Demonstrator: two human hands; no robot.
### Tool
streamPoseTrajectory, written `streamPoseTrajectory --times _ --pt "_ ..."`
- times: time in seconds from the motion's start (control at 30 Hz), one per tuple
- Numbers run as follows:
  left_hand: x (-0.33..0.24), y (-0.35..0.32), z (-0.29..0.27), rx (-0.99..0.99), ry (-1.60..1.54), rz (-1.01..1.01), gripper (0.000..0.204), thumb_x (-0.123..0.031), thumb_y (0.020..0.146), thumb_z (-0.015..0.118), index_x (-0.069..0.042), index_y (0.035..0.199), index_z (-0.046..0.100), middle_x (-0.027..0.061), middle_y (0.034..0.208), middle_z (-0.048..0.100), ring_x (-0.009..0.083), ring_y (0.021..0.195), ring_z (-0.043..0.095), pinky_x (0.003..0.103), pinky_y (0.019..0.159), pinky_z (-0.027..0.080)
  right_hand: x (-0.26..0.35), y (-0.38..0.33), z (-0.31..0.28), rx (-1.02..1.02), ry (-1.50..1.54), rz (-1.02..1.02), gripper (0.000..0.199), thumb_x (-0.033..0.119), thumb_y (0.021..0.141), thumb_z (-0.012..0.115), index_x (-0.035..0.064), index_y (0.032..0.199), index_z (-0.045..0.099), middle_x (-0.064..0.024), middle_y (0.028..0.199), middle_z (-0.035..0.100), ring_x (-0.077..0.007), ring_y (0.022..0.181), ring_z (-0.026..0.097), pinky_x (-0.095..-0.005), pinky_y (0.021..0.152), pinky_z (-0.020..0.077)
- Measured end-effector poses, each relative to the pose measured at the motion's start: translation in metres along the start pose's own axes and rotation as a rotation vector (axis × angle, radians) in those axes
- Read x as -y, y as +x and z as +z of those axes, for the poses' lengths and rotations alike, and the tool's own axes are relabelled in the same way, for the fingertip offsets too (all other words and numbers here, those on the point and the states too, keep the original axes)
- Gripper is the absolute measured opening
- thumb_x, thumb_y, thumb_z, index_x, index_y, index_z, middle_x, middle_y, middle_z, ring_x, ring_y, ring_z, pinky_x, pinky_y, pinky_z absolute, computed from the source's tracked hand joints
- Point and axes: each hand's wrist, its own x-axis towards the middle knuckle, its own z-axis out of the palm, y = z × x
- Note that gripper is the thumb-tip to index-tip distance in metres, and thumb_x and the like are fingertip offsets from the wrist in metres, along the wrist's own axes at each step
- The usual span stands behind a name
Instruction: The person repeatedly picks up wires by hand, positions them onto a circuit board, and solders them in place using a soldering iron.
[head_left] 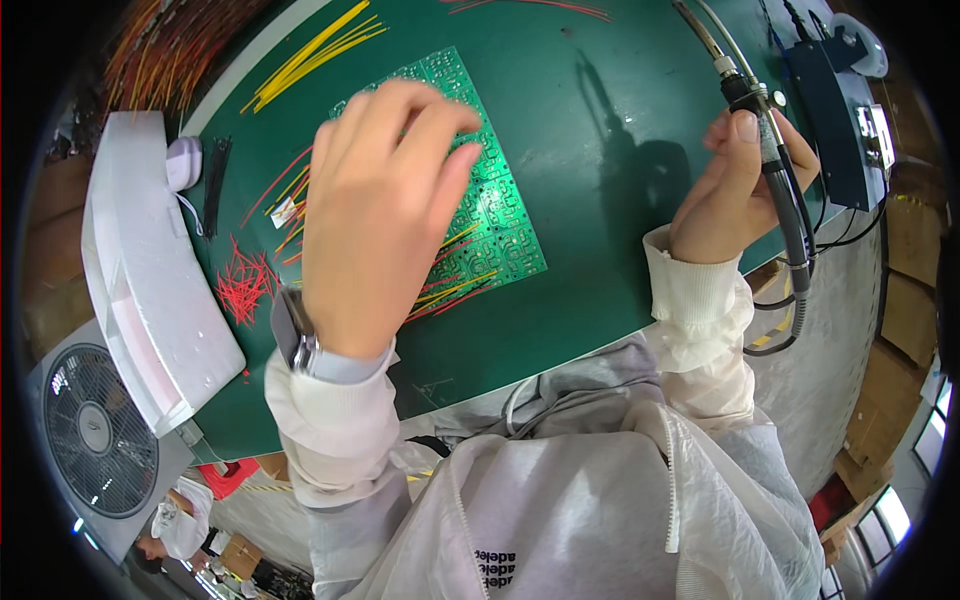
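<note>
My left hand (375, 205) hovers palm down over a green circuit board panel (508, 225), slightly blurred. Its fingers are bent, with a gap between thumb and index finger, and nothing shows in that gap. The hand hides much of the panel's left part. Red, yellow and black wires (455, 292) lie along the panel's near edge, and more wires (290, 205) stick out left of my hand. At the right, my right hand (728, 195) is closed around a soldering iron (772, 165) with a thin metal feed tube, its tip end pointing up and away from me.
Yellow wires (305, 62) lie at the back left, cut red tubing pieces (243, 285) at the left, beside black strips (215, 185). A white foam box (150, 260) borders the green table (600, 260). A blue control unit (835, 115) stands right; a fan (98, 430) stands lower left.
</note>
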Motion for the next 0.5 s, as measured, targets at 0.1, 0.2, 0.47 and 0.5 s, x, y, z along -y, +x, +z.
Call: streamPoseTrajectory --times 0.1,0.2,0.47,0.5 --pt "-0.009 0.046 0.005 0.106 -0.012 0.158 0.011 -0.008 0.087 0.059 -0.004 0.097 0.06 0.0064 0.094 0.059 0.0223 0.09 0.057 0.035 0.08 0.042 -0.002 0.002 -0.001 -0.034 -0.048 -0.02 0.032 0.012 0.084 0.065 0.0001 0.106 0.045 -0.0114 0.086 0.058 -0.0128 0.072 0.054 -0.0249 0.066 0.046" --pt "-0.001 0.092 0.032 0.006 0.038 0.276 0.012 -0.008 0.08 0.061 -0.006 0.089 0.054 0.0116 0.086 0.053 0.0299 0.086 0.054 0.039 0.074 0.042 -0.003 -0.001 0.005 -0.012 -0.071 -0.083 0.029 0.009 0.085 0.063 0.001 0.107 0.045 -0.0117 0.085 0.058 -0.0129 0.071 0.053 -0.0261 0.067 0.046" --pt "0.017 0.121 0.086 0.056 -0.017 0.202 0.007 -0.011 0.08 0.061 -0.008 0.085 0.057 0.0113 0.084 0.054 0.0302 0.087 0.053 0.04 0.075 0.042 -0.008 -0.003 0.001 0.044 -0.077 -0.139 0.032 0.009 0.084 0.066 0.0033 0.109 0.046 -0.0091 0.099 0.055 -0.0111 0.081 0.055 -0.0229 0.073 0.0468" --pt "0.017 0.122 0.087 0.073 -0.013 0.189 0.007 -0.011 0.08 0.061 -0.008 0.085 0.057 0.0115 0.084 0.054 0.0304 0.087 0.053 0.04 0.075 0.042 -0.008 -0.002 0.0 0.042 -0.064 -0.132 0.032 0.009 0.084 0.066 0.0034 0.109 0.046 -0.0091 0.098 0.055 -0.0111 0.081 0.055 -0.0226 0.073 0.0467"
